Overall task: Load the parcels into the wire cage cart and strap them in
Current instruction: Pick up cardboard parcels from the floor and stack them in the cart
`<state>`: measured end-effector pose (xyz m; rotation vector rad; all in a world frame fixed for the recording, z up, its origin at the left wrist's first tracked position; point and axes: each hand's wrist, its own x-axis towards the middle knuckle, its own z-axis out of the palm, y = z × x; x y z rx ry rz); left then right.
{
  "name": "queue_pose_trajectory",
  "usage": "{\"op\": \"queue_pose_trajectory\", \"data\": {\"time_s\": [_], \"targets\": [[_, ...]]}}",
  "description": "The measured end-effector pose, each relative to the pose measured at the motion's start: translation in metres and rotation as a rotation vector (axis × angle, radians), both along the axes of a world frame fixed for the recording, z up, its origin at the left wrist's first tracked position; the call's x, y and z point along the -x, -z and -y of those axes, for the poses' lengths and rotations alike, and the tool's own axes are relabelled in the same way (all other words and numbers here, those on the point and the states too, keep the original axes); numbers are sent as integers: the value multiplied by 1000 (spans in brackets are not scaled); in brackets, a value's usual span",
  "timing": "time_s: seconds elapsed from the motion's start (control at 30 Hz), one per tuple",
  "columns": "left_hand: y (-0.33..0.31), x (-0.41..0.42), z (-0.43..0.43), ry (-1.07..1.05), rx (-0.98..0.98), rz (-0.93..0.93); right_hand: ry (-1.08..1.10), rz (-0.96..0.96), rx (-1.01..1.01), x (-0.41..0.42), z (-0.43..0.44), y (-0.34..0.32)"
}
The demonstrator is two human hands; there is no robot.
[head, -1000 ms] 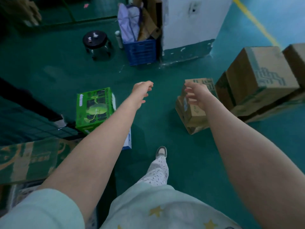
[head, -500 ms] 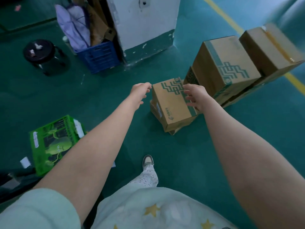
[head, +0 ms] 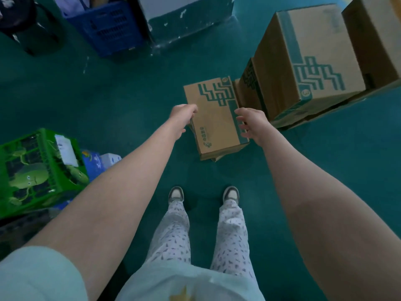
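Observation:
A small cardboard parcel (head: 213, 118) with a green printed pattern lies on the green floor in front of my feet, on top of another flat box. My left hand (head: 183, 114) is at its left edge with the fingers loosely curled; whether it touches the box is unclear. My right hand (head: 249, 123) hovers at the right edge with the fingers spread and relaxed over the green stripe. Neither hand holds the parcel. No wire cage cart is clearly in view.
Larger cardboard boxes (head: 308, 61) are stacked just right of the small parcel. A green printed box (head: 39, 170) sits on a blue-and-white box at my left. A blue crate (head: 108, 27), a black stool (head: 19, 16) and a white pillar base (head: 188, 16) stand farther off.
I have stepped up to the small parcel and my view has tilted down. Both hands have dropped to its left and right edges. The green box now lies further left.

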<state>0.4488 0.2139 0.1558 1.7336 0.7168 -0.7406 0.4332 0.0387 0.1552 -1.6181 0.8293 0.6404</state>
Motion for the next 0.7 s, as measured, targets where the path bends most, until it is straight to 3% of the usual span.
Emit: {"op": "queue_pose_trajectory", "data": {"time_s": [0.37, 0.7], "targets": [[122, -1, 53, -214, -39, -107, -126, -67, 60, -28, 60, 120], [211, 12, 69, -351, -62, -187, -116, -10, 173, -29, 81, 216]]}}
